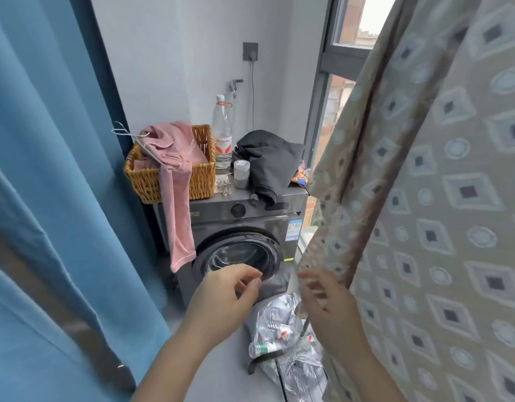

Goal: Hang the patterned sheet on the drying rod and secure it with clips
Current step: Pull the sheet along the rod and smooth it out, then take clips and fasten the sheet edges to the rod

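Nearest the viewer, the left hand (pixel 221 300) is raised in front of the washing machine (pixel 239 242), its fingers loosely curled with thumb and forefinger nearly meeting; nothing can be seen held between them. Just right of it, the right hand (pixel 329 309) is blurred; its fingers appear to close on the lower edge of the patterned sheet (pixel 424 198), though the exact grip cannot be told. The sheet falls in long folds to the right of the washing machine and already seems hung from above; the drying rod lies outside the view.

On the floor below the hands, in front of the washing machine, lies a clear plastic bag (pixel 282 329) of small items. A blue curtain (pixel 47 169) fills the space to its left.

On top of the washing machine stand a wicker basket (pixel 201 181) draped with a pink cloth (pixel 175 181), a bottle (pixel 222 132), a small jar (pixel 241 172), a black garment (pixel 270 158), and what look like metal clips (pixel 223 187).

The step in hand is judged to be straightening the hung sheet. The next move likely calls for fetching clips and fixing the sheet to the rod.
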